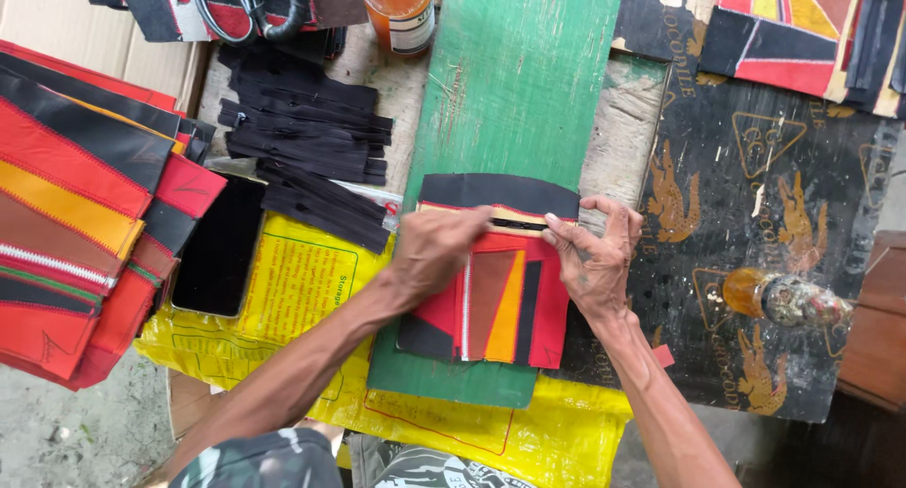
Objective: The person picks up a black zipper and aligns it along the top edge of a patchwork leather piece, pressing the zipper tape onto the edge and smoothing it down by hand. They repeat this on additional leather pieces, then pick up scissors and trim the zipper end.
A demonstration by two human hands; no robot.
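A patchwork leather panel (500, 304) in red, orange, brown and black lies on a green painted board (514, 82). A black strip (498, 193) with a zipper lies along its top edge. My left hand (436, 249) presses down on the panel's upper left, fingertips at the zipper line. My right hand (595, 257) pinches the panel's upper right edge by the zipper. Both hands rest flat on the work.
A pile of black zipper strips (307, 139) lies at upper left. Stacked patchwork panels (75, 205) sit at far left beside a black phone (219, 247). An orange jar (401, 11) stands at top. A small glue bottle (783, 297) lies at right on dark leather.
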